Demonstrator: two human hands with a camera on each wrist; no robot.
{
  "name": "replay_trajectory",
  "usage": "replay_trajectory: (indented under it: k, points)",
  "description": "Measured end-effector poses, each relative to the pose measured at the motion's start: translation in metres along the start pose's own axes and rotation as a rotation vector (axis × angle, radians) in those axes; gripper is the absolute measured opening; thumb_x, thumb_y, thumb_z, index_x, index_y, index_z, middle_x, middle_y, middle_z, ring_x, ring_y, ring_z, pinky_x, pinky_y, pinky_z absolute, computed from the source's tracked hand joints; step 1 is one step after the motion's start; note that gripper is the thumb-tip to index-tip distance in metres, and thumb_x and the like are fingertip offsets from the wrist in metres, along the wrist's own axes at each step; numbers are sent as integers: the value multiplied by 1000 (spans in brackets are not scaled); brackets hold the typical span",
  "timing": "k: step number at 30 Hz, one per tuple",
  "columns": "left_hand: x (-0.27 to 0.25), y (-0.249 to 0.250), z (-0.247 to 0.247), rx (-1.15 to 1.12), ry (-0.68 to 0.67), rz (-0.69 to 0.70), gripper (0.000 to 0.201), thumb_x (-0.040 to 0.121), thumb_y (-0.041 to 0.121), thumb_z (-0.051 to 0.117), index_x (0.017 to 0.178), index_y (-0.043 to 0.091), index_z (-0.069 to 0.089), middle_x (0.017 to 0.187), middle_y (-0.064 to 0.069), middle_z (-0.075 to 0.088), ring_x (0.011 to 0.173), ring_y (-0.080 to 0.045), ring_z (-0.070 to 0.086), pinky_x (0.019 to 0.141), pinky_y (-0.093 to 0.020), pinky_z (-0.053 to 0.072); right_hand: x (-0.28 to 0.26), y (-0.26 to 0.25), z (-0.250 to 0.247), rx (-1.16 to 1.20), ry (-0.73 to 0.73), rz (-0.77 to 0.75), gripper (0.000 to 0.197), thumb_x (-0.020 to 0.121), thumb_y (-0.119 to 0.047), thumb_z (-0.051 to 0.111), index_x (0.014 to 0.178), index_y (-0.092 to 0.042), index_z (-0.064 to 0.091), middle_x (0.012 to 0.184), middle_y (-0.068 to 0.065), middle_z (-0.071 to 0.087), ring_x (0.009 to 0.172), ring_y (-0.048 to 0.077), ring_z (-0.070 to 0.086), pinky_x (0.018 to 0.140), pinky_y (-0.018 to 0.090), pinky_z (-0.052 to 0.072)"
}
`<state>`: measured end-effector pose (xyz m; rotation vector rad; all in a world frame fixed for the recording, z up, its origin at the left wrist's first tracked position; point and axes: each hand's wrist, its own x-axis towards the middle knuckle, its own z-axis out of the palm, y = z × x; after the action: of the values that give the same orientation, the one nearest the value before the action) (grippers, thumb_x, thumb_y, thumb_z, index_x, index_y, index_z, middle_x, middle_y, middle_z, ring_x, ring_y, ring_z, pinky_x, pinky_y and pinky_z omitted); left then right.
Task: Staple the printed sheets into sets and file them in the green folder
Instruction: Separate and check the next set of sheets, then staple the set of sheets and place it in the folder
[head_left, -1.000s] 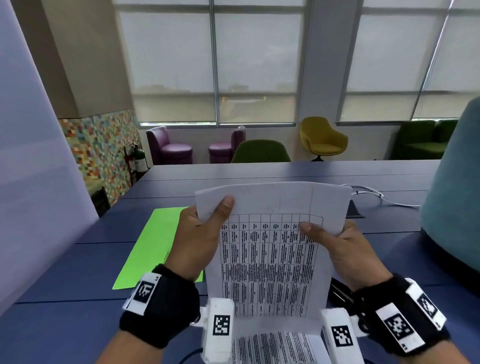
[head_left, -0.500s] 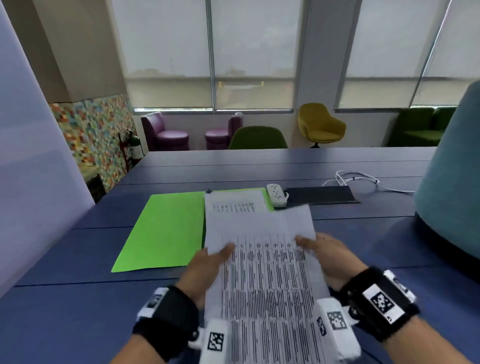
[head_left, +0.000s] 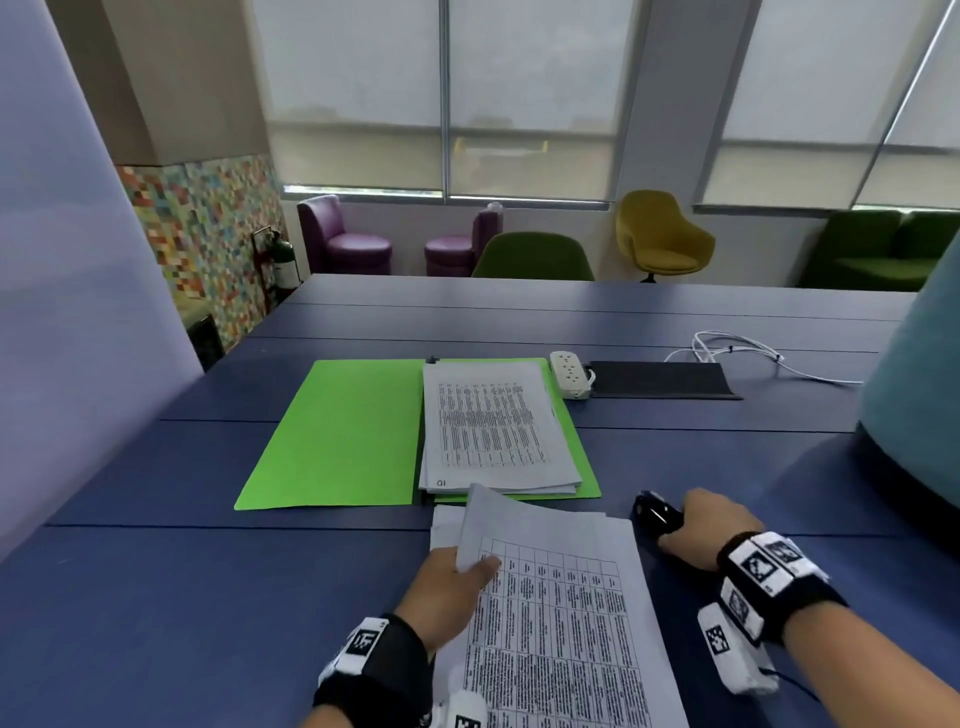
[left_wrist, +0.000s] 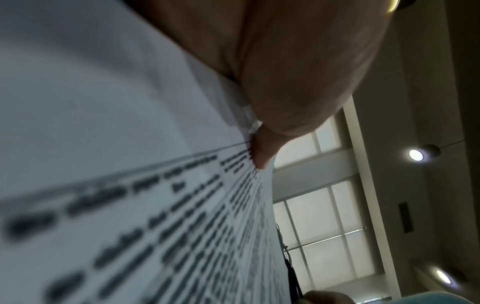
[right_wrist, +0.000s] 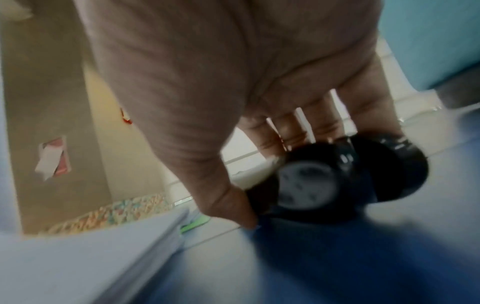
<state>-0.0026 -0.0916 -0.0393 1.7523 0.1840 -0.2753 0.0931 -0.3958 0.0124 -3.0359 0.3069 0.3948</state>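
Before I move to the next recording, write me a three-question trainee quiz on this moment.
1. True or false: the green folder lies open with a stack of printed sheets on its right half.
2. Which hand pinches the loose sheets nearest the camera? A left hand; B right hand; C neither.
3. Fill in: the right hand's fingers curl round the black ____.

Key: 1 true; 2 A; 3 stapler (judged from the task; its shape is blurred).

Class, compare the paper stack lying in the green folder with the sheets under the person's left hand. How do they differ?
The stack in the folder lies flat and untouched on the open green folder; the near sheets rest on the blue table. The left hand pinches the near sheets, lifting their top-left corner. Both carry printed tables.
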Motion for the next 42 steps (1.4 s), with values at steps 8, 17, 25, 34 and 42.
replay_trajectory:
  k: [8, 17, 25, 34, 42]
  points:
    - [5, -7, -2, -77, 11, 39, 27, 94, 35, 60, 100, 11, 70, 90, -1, 61, 83, -16, 55, 76, -28, 44, -2, -70, -45, 1402, 16, 58, 15, 75, -18, 59, 83, -7, 53, 61, 15, 60, 51, 27, 60, 61, 33, 47]
    - [2, -3, 0, -86, 46, 59, 22, 94, 33, 62, 103, 18, 75, 107, -6, 75, 101, -25, 68, 87, -34, 50, -24, -181, -42, 1526, -178, -184, 17, 84, -17, 68, 88, -3, 60, 89, 23, 71, 84, 37, 70, 88, 52, 56]
    - [5, -5, 1, -129, 20, 66, 18, 94, 26, 62, 91, 15, 76, 97, 0, 77, 88, -17, 67, 80, -29, 48, -32, -191, -28, 1313, -290, -260, 18, 90, -16, 62, 90, 1, 57, 90, 31, 73, 50, 25, 65, 49, 26, 49]
    - [10, -11, 5, -162, -30, 127, 33, 86, 41, 66, 80, 9, 65, 76, -1, 62, 71, -11, 50, 69, -25, 37, -41, -210, -15, 1218, -225, -418, 21, 86, -20, 66, 71, -8, 56, 68, 15, 56, 59, 25, 53, 60, 32, 39]
    - [5, -10, 3, -156, -14, 133, 33, 94, 27, 60, 93, -5, 69, 87, -14, 70, 75, -17, 52, 68, -28, 36, -44, -212, -13, 1216, -196, -460, 27, 87, -17, 66, 65, -12, 52, 58, 6, 49, 50, 21, 49, 54, 29, 38]
